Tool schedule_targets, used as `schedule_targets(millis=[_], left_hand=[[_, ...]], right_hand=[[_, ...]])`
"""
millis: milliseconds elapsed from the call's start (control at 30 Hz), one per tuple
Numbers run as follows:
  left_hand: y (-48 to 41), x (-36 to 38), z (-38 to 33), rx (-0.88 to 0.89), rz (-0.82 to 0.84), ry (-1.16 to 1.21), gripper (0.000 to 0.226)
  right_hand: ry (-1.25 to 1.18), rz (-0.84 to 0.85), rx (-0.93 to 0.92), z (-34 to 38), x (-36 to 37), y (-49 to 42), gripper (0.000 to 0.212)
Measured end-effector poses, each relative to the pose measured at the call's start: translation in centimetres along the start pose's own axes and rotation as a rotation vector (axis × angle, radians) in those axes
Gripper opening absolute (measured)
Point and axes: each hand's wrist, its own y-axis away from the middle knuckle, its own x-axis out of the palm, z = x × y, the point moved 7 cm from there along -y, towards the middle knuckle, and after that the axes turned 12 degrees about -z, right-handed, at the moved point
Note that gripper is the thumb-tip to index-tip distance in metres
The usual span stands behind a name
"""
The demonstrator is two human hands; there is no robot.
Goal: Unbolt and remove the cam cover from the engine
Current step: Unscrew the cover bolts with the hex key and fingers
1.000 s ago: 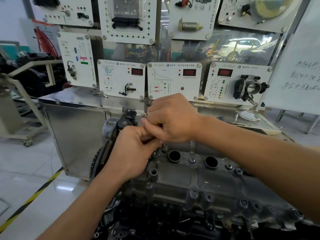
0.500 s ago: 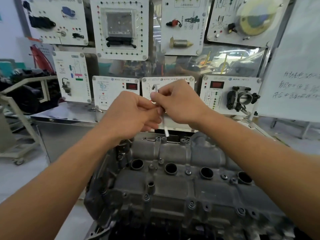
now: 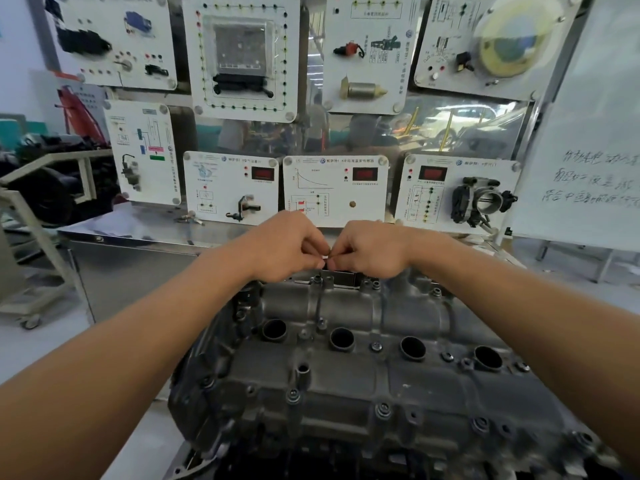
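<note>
**Two hands pinch a tiny bit above the engine**

The big grey metal cam cover [image 3: 346, 386] with four round holes sits on top of the dark engine [image 3: 311, 460]. Small round bolts [image 3: 376, 347] are in it. Both hands meet just above the cover's far edge. The left hand [image 3: 287, 247] and the right hand [image 3: 370, 251] have curled fingers. Their tips pinch one tiny pale bit [image 3: 325, 257] between them, too small to tell what it is.

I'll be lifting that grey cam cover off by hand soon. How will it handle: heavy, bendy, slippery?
The cam cover looks like thick cast metal spanning four plug wells, so probably stiff and fairly heavy. Its ribbed, bumpy surface should offer grip, though any oil film could make it slick.
</note>
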Motion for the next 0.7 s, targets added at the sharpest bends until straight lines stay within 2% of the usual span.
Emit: schedule_targets(millis=[300,500,700], left_hand=[[-0.1,0.4,0.2,0.01,-0.046,0.01,0.018],[0.0,0.6,0.4,0.013,-0.059,-0.059,0.018],[0.1,0.7,0.4,0.032,-0.07,-0.071,0.015]], right_hand=[[-0.17,-0.069,0.058,-0.5,0.3,1.0,0.046],[-0.125,-0.098,0.093,-0.4,0.1,1.4,0.045],[0.107,-0.084,0.027,-0.7,-1.2,3.0,0.016]])
